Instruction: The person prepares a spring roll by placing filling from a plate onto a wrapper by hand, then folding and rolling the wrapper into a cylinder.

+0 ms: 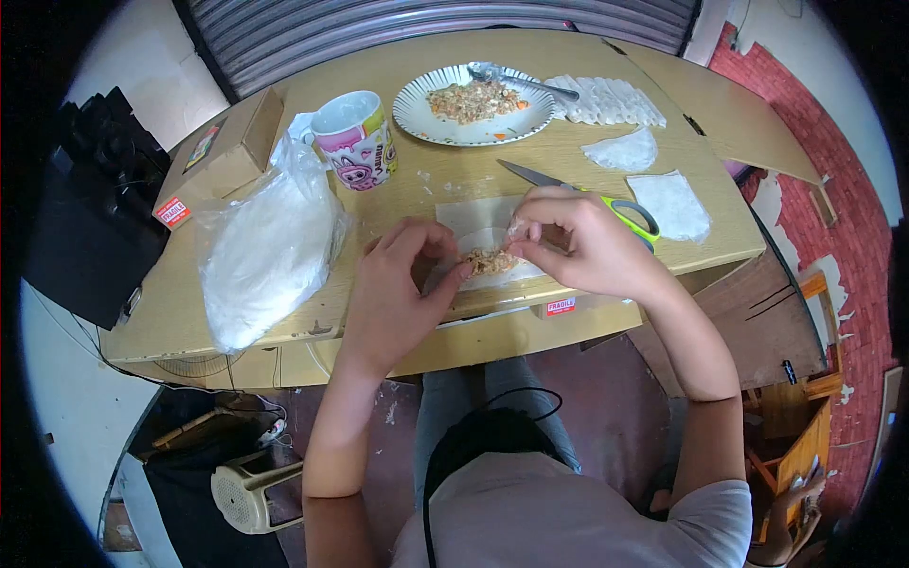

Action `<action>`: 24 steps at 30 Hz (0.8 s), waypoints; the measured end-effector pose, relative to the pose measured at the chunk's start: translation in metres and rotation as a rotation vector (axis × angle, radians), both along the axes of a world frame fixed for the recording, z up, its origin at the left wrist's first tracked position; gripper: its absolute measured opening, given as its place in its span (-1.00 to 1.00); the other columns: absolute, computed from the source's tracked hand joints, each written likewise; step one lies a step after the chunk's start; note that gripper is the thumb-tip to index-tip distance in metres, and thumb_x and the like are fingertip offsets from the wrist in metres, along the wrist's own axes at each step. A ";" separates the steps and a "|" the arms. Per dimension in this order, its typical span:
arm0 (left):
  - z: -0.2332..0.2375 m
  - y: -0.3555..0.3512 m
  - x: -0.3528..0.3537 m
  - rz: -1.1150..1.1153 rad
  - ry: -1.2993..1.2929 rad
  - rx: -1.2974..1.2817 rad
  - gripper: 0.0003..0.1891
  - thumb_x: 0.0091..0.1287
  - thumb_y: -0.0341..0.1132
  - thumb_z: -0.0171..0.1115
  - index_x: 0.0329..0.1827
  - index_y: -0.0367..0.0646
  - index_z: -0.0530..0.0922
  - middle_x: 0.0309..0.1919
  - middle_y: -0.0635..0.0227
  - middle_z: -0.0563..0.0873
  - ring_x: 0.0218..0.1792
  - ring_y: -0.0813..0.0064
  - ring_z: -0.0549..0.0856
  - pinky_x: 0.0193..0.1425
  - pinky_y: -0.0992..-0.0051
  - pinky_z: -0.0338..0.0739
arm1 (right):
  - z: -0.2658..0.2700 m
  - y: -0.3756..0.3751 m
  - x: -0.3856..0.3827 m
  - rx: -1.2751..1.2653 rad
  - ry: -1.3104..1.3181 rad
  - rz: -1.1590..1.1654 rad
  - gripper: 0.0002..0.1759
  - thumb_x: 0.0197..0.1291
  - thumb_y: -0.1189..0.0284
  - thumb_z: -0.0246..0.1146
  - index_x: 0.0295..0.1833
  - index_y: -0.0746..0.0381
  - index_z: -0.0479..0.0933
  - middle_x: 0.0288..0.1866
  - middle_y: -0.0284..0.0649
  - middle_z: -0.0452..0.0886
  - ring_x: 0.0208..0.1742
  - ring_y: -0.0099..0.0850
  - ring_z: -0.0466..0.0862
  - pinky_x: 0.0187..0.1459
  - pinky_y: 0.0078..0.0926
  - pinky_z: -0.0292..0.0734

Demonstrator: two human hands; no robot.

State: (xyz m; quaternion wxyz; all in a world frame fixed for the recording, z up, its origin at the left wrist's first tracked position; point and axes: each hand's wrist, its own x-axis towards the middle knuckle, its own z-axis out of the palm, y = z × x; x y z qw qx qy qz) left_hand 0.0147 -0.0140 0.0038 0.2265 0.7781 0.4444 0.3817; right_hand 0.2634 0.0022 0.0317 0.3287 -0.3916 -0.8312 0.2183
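Your left hand (393, 289) is covering the left side of the round wrapper (507, 276), and your right hand (592, 244) is hiding part of the scissors (532, 174) just beyond it. Left of your left hand, clouded plastic is blurring what the bag (270, 256) is holding. Well below and right of your right hand, another person's arm (778, 540) is running out of view at the bottom edge.

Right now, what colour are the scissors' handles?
The scissors' handles are bright yellow-green, with dark grey on the inside; the head view shows them best.
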 end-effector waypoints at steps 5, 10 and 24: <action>0.008 -0.005 -0.001 -0.031 0.058 0.017 -0.77 0.28 -0.42 0.54 -0.04 -0.23 0.72 -0.03 0.18 0.75 -0.09 0.29 0.76 0.04 0.34 0.64 | -0.006 0.002 0.004 0.016 -0.041 0.050 -0.80 0.22 0.42 0.51 -0.10 0.28 0.77 -0.18 -0.15 0.71 -0.32 -0.28 0.73 -0.24 -0.30 0.62; -0.002 0.003 0.000 -0.059 0.109 0.170 -0.72 0.23 -0.42 0.57 -0.02 -0.25 0.75 -0.02 0.17 0.76 -0.04 0.26 0.78 0.09 0.34 0.65 | -0.010 -0.001 0.003 -0.003 -0.081 0.065 -0.70 0.14 0.45 0.61 -0.02 0.30 0.79 -0.11 -0.23 0.70 -0.19 -0.39 0.70 -0.18 -0.42 0.60; 0.008 0.005 -0.003 -0.107 0.105 0.063 -0.67 0.22 -0.41 0.60 0.00 -0.27 0.71 -0.02 0.21 0.76 -0.04 0.30 0.77 0.04 0.39 0.65 | -0.019 0.001 -0.007 0.059 -0.018 0.071 -0.70 0.11 0.50 0.61 -0.04 0.30 0.76 -0.12 -0.24 0.69 -0.22 -0.44 0.68 -0.22 -0.47 0.58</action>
